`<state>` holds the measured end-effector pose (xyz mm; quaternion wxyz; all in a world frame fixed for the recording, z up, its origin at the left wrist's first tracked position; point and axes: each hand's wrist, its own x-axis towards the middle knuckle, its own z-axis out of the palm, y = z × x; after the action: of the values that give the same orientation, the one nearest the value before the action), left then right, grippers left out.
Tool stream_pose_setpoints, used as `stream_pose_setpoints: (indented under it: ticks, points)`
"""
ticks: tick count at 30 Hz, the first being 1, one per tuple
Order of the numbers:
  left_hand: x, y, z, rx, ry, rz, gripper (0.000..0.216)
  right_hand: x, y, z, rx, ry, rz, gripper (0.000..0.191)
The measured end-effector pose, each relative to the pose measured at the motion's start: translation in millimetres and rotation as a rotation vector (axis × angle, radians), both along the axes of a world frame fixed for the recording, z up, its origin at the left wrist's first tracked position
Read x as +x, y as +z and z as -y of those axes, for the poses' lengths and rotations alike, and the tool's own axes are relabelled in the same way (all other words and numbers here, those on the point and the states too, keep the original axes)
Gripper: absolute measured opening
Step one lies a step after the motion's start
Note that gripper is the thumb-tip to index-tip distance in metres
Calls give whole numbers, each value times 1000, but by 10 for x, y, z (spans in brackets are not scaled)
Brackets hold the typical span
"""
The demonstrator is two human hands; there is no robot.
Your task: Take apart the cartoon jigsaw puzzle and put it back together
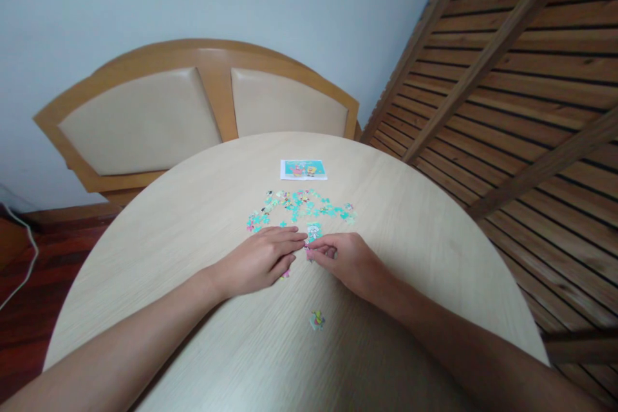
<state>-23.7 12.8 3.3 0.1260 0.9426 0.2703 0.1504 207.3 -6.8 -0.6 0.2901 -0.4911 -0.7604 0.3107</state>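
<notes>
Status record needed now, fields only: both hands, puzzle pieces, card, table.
left hand: flat on the table, fingertips meeting the right hand's
right hand: fingers curled at a small piece; grip unclear
pieces: loose teal spread just beyond the hands
stray piece: alone, nearer the person
card: flat, beyond the pieces
table: round, light wood
bench: behind the table, by the wall

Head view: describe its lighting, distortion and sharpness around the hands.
Head view: soft even light, no glare on the table; faint shadows under the left hand and right hand; the wide lens bows the table's rim; the puzzle pieces look small and slightly blurred.
</notes>
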Motion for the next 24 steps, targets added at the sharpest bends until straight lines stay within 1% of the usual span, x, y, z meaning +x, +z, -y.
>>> stream_pose_setpoints:
  ticks: [5,7,10,15,19,24]
  points:
    - [-6,-9,-3,1,2,-7,40,9,65,14,122,13,140,10]
    - [-8,-15,-4,6,5,-16,40,38,73,9,208,58,195,9]
    - [-11,-20,-5,13,3,-21,40,82,54,-3,312,126,249,14]
    - [-10,-4,-2,9,-2,-26,40,98,8,-13,349,158,280,12]
    - [-11,3,-1,-2,-2,-17,40,89,4,-7,376,152,309,10]
    - [-20,-13,-5,-1,-3,2,40,85,8,6,408,156,303,12]
